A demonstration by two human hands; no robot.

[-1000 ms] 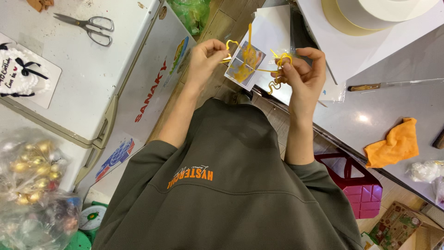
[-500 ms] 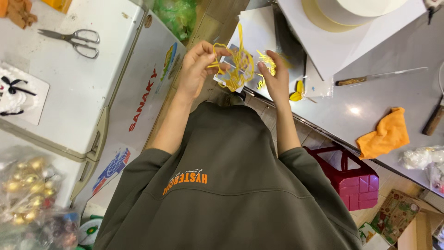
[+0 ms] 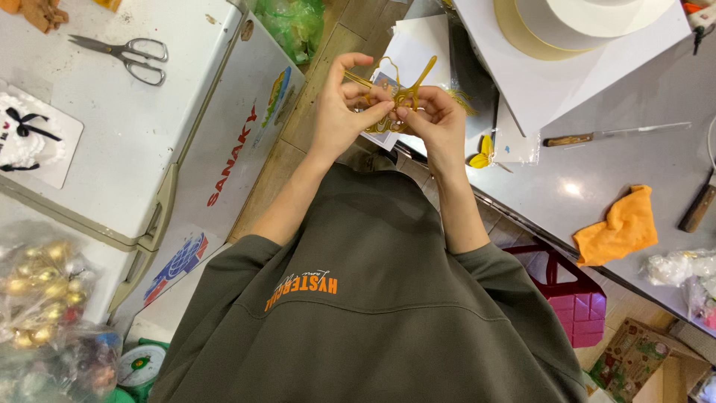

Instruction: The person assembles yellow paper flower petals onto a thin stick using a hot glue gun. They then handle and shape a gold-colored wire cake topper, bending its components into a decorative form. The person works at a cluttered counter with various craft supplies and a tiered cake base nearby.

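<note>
Both hands meet in the upper middle of the frame, above the olive sweatshirt (image 3: 373,298), working one thin golden cut-out ornament (image 3: 403,93) between them. The left hand (image 3: 344,112) pinches the ornament's left part, thumb and forefinger pressed together on it, the other fingers curled above. The right hand (image 3: 438,119) pinches the right part from the opposite side, its fingertips touching or almost touching the left hand's. The ornament lies squarely between the two grips, so neither hand is nearer; one slim strip of it sticks up and to the right, and a fine loop arches to the upper left. Its exact shape is hard to read, possibly lettering or a scroll. Behind the hands lies white card (image 3: 418,52). A small yellow butterfly decoration (image 3: 483,155) rests just right of the right wrist on the grey table (image 3: 634,97), with a knife (image 3: 611,134) and an orange cloth (image 3: 617,227) further right. Scissors (image 3: 123,54) lie well apart at upper left.
</note>
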